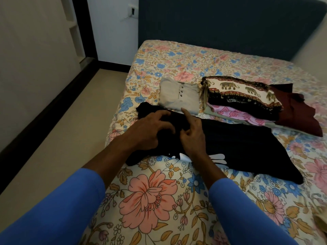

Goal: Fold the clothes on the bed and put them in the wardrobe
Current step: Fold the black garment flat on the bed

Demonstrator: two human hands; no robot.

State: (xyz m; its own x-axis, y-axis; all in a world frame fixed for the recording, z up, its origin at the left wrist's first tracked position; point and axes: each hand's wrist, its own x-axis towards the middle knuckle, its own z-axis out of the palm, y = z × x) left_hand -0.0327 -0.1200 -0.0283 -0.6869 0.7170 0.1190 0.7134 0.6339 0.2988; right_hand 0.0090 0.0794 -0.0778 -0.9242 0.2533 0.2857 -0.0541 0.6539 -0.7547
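A black garment [235, 147] with a white print lies spread across the bed [159, 200], near its left edge. My left hand [150, 131] lies on its left part, fingers curled into the cloth. Beside it my right hand [192, 133] pinches the black cloth, the index finger sticking up. Behind the black garment lies a folded grey buttoned shirt [178, 96]. To its right stands a folded stack topped by an elephant-print cloth [242, 94] over a pink patterned piece [235, 114]. A maroon garment [299, 112] lies unfolded at the stack's right.
The bed has a floral sheet and a dark blue headboard [230, 23]. Bare beige floor [53, 147] runs along the bed's left side to a pale wall with a dark skirting. A wall socket [132, 11] is behind.
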